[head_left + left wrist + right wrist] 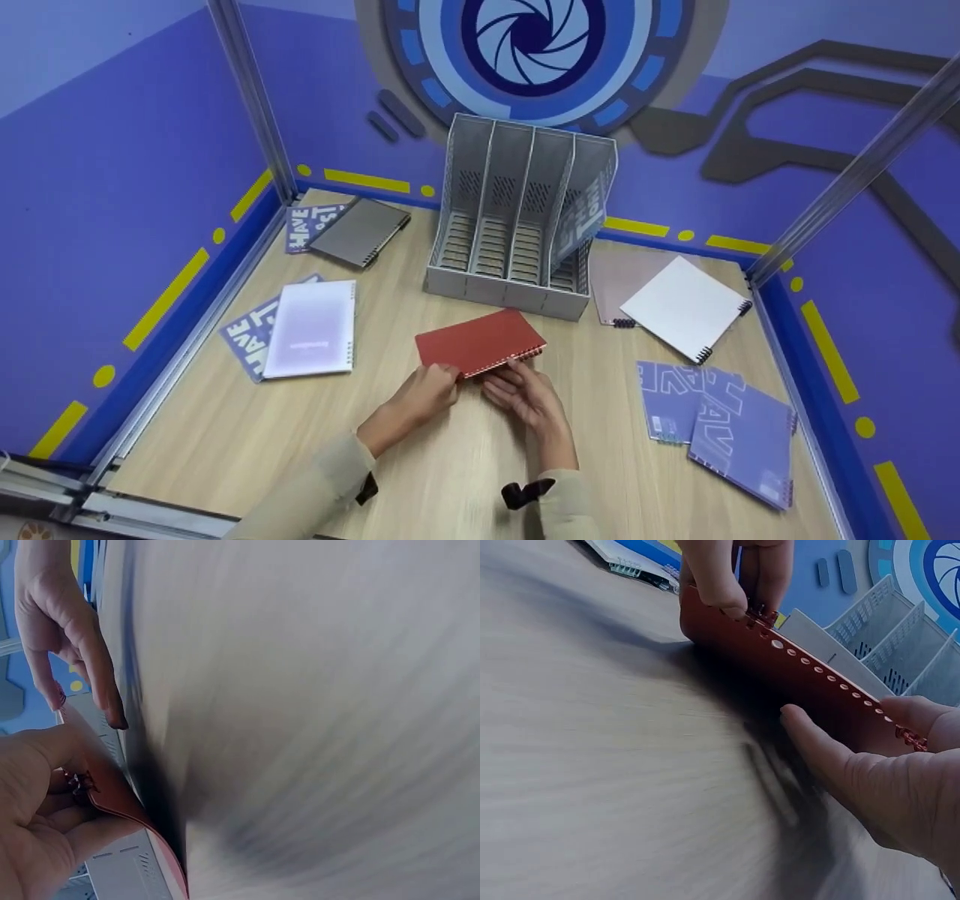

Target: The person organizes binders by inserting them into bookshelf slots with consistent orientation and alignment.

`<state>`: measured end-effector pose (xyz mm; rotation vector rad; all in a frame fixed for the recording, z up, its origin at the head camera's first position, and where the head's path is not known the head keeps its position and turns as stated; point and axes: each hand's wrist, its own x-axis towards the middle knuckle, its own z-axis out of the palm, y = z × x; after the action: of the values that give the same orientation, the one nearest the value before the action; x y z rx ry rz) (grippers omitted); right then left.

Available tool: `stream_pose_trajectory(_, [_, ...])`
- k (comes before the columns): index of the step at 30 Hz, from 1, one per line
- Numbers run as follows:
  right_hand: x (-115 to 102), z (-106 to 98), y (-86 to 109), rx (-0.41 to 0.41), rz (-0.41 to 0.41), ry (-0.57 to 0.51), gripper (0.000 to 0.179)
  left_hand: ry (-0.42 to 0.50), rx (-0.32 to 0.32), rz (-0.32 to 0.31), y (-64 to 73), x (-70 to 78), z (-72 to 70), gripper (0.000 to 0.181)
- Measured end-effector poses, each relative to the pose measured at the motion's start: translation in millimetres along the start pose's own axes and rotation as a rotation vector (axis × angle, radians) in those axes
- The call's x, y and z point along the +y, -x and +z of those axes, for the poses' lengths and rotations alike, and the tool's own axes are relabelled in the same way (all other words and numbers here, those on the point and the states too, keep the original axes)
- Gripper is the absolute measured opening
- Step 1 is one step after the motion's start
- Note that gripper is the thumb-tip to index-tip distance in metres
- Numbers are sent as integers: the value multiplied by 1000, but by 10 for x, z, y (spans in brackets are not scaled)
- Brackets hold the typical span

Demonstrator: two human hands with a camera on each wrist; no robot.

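A red spiral notebook [480,341] is held tilted above the wooden table, its coil edge toward me. My left hand [427,394] pinches the near left corner by the coil; in the left wrist view, that hand's thumb and fingers [97,840] lie on either side of the edge. At the right part of the coil, my right hand [529,401] touches the edge with one digit. Its other fingers reach below the cover, fairly straight and seemingly apart from it in the right wrist view, where the notebook [735,652] shows its underside.
Behind the notebook stands a grey file organizer [510,292], a patterned notebook [581,217] leaning in its rightmost slot. At left lie a grey notebook [360,232] and a pale purple one [311,330] on patterned ones. At right lie a white notebook [686,307] and purple notebooks [742,435].
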<state>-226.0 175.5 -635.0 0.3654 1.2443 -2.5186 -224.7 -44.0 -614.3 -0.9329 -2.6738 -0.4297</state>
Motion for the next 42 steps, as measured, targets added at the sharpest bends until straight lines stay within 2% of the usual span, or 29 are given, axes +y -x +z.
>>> stream_pose_trajectory(4, [0, 44, -2, 19, -31, 9, 57, 6, -7, 4, -23, 68, -25, 9])
stream_pose_trajectory(12, [-3, 83, 16, 57, -98, -13, 55, -15, 11, 69, -36, 190, -20, 7])
stream_pose_trajectory(21, [-82, 57, 102, 16, -131, 31, 54, -61, 5, 62, -58, 245, -79, 7])
stream_pose_trajectory(23, [-111, 50, 135, 1, -137, 47, 51, -78, 23, 65, -68, 255, -88, 7])
stream_pose_trajectory(27, [-179, 38, 203, -41, -144, 62, 50, -77, 61, 67, -91, 251, -71, 16])
stream_pose_trajectory(30, [-224, 35, 245, -53, -159, 90, 50, -33, 39, 60, -97, 247, -73, 28])
stream_pose_trajectory(34, [-280, 33, 306, -39, -204, 137, 49, 83, -2, 16, -112, 242, -101, 48])
stream_pose_trajectory(37, [-331, 30, 354, -15, -238, 150, 48, 197, 5, -54, -170, 208, -111, 53])
stream_pose_trajectory(40, [-388, 19, 402, 4, -268, 154, 46, 301, 29, -165, -284, 126, -104, 49])
stream_pose_trajectory(42, [-429, -1, 436, 15, -292, 164, 45, 376, 58, -270, -398, 38, -73, 44])
